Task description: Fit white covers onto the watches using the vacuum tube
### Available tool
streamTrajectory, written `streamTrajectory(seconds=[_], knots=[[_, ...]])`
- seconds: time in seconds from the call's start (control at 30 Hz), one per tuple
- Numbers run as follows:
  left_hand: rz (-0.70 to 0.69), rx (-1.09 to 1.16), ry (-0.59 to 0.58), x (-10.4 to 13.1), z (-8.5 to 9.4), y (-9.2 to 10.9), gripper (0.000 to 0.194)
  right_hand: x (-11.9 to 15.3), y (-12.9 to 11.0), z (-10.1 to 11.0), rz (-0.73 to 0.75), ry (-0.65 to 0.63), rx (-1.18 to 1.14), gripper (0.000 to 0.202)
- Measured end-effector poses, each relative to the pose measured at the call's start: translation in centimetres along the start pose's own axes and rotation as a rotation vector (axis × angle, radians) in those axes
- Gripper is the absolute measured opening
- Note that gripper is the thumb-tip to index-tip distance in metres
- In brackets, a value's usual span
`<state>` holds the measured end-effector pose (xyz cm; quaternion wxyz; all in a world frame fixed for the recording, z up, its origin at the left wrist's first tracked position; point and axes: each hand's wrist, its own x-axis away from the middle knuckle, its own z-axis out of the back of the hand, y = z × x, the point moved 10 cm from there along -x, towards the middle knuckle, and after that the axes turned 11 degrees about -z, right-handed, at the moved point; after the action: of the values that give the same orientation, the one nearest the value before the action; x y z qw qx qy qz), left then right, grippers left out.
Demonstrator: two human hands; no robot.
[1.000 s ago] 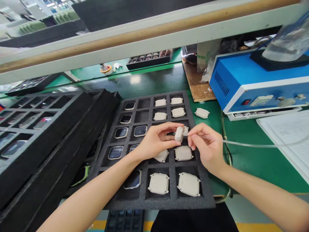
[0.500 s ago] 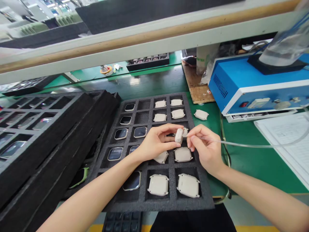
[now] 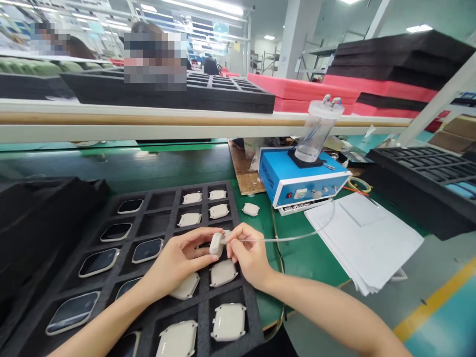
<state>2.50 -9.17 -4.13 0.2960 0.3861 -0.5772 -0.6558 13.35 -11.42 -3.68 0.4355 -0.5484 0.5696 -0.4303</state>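
Observation:
My left hand (image 3: 186, 255) pinches a small cream watch case (image 3: 216, 244) on edge above a black foam tray (image 3: 253, 302). Fingers of my right hand (image 3: 248, 253) close round the end of a thin clear tube (image 3: 284, 239), its tip against or very near the case; the contact point is partly hidden. Cream cases, one a square case (image 3: 228, 321), lie in the tray's right compartments. Dark-screened watch faces (image 3: 99, 262) in light frames fill several compartments on the left. Another cream case (image 3: 251, 209) rests on the green table beyond the tray.
A blue machine (image 3: 301, 173) carries a clear cylinder (image 3: 320, 131) at its top. Papers (image 3: 364, 238) lie to the right. Black foam stacks (image 3: 40, 248) stand at the left, more foam trays at the far right. A shelf rail (image 3: 148, 130) crosses ahead; people are beyond it.
The view has swung up and to the right, showing more of the room and the machine. Both hands keep the same hold on the case and the tube.

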Motion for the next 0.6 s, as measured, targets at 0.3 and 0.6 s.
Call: streamTrajectory(seconds=[0.3, 0.6], knots=[[0.007, 0.001, 0.005, 0.07, -0.12, 0.17, 0.036, -0.14, 0.01, 0.11, 0.019, -0.003, -0.022, 0.006], [0.019, 0.029, 0.0, 0.1, -0.14, -0.17, 0.037, 0.0, 0.03, 0.01, 0.021, -0.003, -0.039, 0.007]])
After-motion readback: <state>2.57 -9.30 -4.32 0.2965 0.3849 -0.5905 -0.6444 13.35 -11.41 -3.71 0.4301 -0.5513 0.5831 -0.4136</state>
